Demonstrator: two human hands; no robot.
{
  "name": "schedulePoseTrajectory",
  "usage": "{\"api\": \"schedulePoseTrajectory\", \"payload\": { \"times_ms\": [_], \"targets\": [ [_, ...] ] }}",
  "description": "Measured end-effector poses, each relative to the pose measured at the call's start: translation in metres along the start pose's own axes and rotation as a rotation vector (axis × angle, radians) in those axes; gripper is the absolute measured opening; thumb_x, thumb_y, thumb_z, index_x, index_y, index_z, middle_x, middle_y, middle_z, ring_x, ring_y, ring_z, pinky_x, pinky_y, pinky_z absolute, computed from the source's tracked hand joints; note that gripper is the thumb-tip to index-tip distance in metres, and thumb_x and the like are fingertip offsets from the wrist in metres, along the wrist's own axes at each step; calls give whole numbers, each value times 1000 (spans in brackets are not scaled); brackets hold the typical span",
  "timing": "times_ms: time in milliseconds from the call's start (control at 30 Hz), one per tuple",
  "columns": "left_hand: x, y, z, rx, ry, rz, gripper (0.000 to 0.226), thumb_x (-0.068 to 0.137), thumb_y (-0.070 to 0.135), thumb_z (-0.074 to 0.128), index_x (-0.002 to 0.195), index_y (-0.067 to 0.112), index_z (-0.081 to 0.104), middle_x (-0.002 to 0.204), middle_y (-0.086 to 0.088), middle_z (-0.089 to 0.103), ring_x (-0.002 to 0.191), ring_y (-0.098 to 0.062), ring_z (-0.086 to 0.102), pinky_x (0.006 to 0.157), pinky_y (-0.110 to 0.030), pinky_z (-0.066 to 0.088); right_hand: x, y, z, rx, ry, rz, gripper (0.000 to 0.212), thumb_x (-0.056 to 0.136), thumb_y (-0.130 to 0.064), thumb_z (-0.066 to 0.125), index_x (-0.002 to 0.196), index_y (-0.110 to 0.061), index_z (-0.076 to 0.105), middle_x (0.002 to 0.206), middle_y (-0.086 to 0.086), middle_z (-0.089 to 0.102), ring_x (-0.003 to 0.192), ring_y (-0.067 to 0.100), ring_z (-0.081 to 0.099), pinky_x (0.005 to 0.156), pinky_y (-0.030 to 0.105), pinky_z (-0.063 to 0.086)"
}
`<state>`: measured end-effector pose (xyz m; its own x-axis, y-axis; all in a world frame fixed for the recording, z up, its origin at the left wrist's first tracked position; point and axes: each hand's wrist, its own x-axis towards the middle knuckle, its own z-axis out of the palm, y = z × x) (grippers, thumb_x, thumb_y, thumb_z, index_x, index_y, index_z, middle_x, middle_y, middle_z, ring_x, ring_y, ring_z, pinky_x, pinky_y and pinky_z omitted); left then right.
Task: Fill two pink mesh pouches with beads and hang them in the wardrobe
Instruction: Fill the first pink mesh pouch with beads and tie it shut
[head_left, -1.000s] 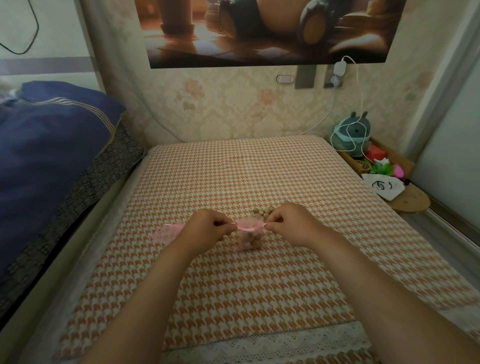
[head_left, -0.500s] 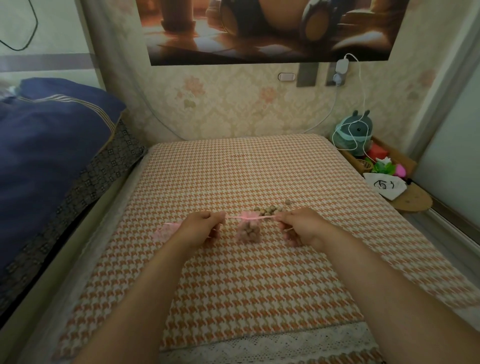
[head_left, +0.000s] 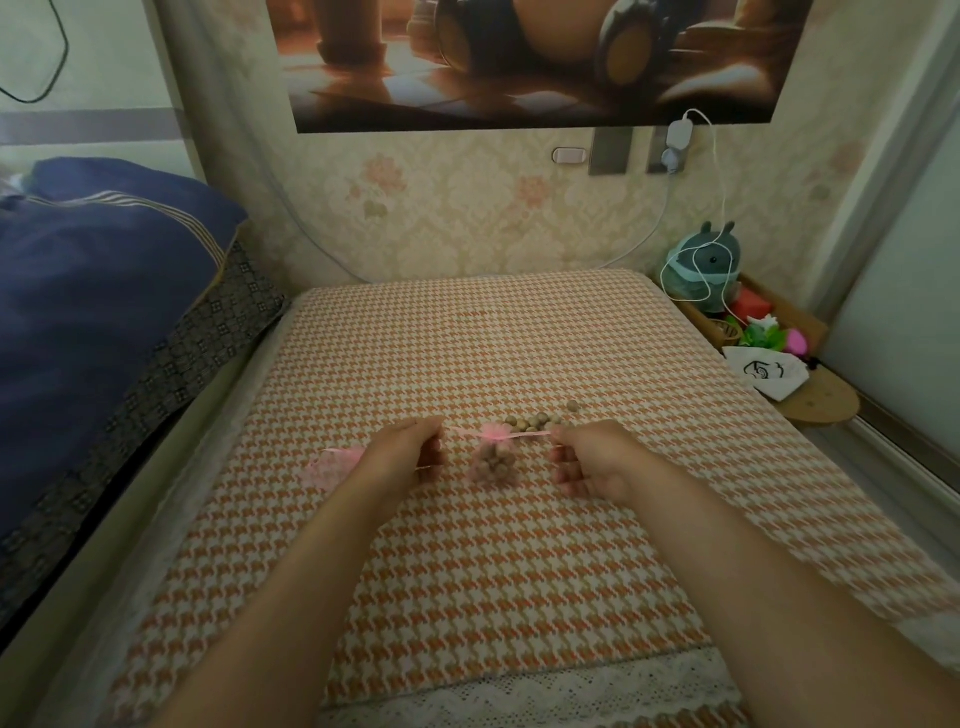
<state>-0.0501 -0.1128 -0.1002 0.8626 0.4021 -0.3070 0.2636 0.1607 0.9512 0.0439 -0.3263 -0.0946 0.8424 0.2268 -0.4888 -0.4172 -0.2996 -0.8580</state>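
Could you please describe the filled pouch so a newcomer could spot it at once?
Find the orange houndstooth mat below the wall poster. Between the left hand and the right hand, both pinching its drawstring, sits a pink mesh pouch. Unlike the flat pouch to its left, it bulges with brown beads.

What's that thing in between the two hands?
A pink mesh pouch full of brown beads, its pink drawstring pinched by left hand and right hand; head view.
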Motion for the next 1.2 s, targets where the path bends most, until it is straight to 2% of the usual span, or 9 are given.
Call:
{"api": "schedulePoseTrajectory", "payload": {
  "times_ms": [267,367,500,600,700,800,933,1033,1200],
  "targets": [
    [-2,-4,6,35,3,-16,26,101,18,52,78,9,60,72,-6,60,69,-18,60,61,-28,48,4,4,-4,-127,65,25,21,104,-17,57,98,1,67,83,12,66,51,20,62,46,30,54],
    [-4,-1,9,-147,-36,13,24,101,15,48,80,7,57,86,-9,67,86,-22,65,74,-31,51,2,4,2,-28,45,-13,19,104,-17,57,101,0,65,89,14,68,58,24,66,53,36,60],
    [-12,2,18,-228,-152,55,40,102,17,39,64,12,49,112,-12,73,106,-21,67,91,-33,47,-3,1,8,89,-18,-47,19,107,-16,52,109,-1,63,94,16,68,62,27,67,60,40,61],
    [-10,-1,23,-247,-178,13,52,102,18,36,55,15,58,101,-12,76,89,-19,71,79,-32,47,-8,-1,11,115,-41,-69,22,108,-17,48,103,-2,63,90,14,66,61,26,65,60,40,59],
    [-8,-3,23,-182,-166,11,32,103,20,36,81,6,57,89,-14,77,73,-18,73,81,-37,48,-11,-2,10,70,-46,-101,24,107,-19,51,98,-4,66,89,13,67,62,24,66,59,38,60],
    [-12,-4,26,-23,-185,67,27,104,19,42,86,6,57,85,-17,74,74,-23,70,85,-40,53,-14,-4,8,-4,-87,-160,20,105,-16,57,95,-4,70,86,10,67,62,20,66,57,34,61],
    [-18,-5,32,210,-238,149,26,98,22,58,79,6,64,79,-24,68,69,-28,66,72,-38,57,-13,-4,12,-124,-94,-287,12,99,-13,66,101,-9,77,103,8,74,70,18,66,58,31,61],
    [-22,-6,36,241,-294,145,21,97,21,61,83,6,66,74,-12,70,63,-22,66,64,-31,58,-15,-6,17,-159,-79,-349,11,96,-13,71,101,-13,80,97,5,76,68,14,66,55,25,57],
    [-24,-6,39,287,-310,175,19,95,27,63,81,17,72,81,-9,71,66,-16,66,62,-26,54,-15,-9,24,-193,-58,-412,9,91,-14,76,99,-18,78,92,2,77,73,9,70,54,16,52]
  ]
}}
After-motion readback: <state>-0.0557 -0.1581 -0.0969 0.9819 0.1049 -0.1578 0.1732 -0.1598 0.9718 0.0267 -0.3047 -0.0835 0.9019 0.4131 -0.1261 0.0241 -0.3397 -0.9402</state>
